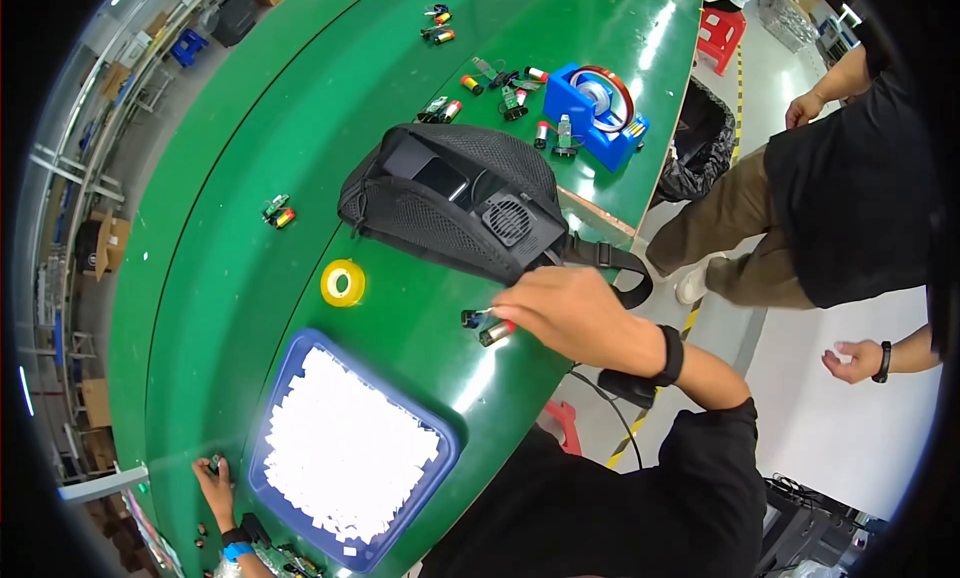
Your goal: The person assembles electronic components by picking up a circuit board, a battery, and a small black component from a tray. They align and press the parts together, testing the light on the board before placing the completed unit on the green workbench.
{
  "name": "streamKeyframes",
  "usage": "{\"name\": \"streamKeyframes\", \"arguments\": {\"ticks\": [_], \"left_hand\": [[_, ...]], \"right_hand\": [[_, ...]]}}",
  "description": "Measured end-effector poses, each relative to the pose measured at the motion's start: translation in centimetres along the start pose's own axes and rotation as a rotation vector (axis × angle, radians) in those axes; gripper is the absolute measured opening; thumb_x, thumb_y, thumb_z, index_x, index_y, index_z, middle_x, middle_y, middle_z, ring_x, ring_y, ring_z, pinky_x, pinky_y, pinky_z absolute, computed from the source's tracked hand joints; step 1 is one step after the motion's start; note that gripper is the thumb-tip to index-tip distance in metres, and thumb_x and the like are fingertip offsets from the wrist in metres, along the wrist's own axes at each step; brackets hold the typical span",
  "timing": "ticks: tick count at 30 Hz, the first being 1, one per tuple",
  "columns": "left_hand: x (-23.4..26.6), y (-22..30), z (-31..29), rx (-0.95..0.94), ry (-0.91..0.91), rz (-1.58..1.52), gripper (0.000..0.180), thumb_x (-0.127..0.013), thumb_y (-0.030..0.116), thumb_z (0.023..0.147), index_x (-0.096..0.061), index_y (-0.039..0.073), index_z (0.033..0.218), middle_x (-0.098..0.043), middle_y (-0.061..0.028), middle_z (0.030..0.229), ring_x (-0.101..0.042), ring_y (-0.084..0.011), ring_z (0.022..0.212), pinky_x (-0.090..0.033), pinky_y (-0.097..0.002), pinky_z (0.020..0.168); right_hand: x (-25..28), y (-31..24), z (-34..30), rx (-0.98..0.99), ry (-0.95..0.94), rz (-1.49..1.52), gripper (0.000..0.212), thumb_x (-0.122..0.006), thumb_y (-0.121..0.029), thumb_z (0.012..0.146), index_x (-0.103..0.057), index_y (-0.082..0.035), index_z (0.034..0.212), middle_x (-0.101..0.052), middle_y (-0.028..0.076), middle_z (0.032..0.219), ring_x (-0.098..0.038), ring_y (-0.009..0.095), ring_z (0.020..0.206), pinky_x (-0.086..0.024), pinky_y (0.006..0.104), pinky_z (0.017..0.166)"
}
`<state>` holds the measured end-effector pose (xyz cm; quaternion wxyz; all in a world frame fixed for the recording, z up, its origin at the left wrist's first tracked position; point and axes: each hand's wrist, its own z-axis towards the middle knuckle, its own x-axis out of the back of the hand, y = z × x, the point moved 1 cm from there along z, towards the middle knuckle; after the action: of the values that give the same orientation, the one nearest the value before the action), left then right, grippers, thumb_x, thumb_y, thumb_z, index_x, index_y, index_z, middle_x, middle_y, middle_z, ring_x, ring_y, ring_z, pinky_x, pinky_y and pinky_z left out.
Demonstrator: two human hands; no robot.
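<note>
Over the green table, my right hand comes in from the right with a black band on its wrist. Its thumb and fingers are pinched on one end of a small circuit board, which has a red-and-silver cylinder beside it. The fingertips partly hide the board. Just beyond the hand lies a black mesh bag with a dark device and a round grille in its opening. My left hand is out of view.
A blue tray heaped with small white pieces stands near left, beside a yellow tape roll. Farther off are a blue tape dispenser and several boards. Another person's hand is at lower left; another person stands right.
</note>
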<state>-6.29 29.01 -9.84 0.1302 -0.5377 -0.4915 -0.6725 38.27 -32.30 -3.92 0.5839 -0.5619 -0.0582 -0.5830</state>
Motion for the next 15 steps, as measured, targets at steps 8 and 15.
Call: {"name": "streamKeyframes", "arguments": {"ticks": [8, 15], "left_hand": [[0.0, -0.3, -1.3, 0.023, 0.027, 0.028, 0.033, -0.068, 0.024, 0.095, -0.044, 0.01, 0.113, -0.045, 0.0024, 0.091, -0.042, -0.0056, 0.068, -0.038, -0.0201, 0.047], [-0.3, -1.2, -0.5, 0.012, 0.051, -0.008, 0.034, -0.069, 0.028, 0.095, -0.045, 0.01, 0.112, -0.047, 0.0025, 0.094, -0.039, -0.0056, 0.067, -0.036, -0.0206, 0.049]], "right_hand": [[4.7, 2.9, 3.2, -0.169, 0.211, -0.063, 0.025, -0.066, -0.016, 0.092, -0.068, -0.005, 0.114, -0.069, 0.01, 0.079, -0.065, 0.017, 0.066, -0.05, 0.028, 0.063], [5.2, 11.9, 6.4, -0.234, 0.161, -0.18, 0.048, -0.064, -0.017, 0.095, -0.052, -0.012, 0.141, -0.064, 0.008, 0.071, -0.062, 0.018, 0.062, -0.047, 0.0299, 0.061]]}}
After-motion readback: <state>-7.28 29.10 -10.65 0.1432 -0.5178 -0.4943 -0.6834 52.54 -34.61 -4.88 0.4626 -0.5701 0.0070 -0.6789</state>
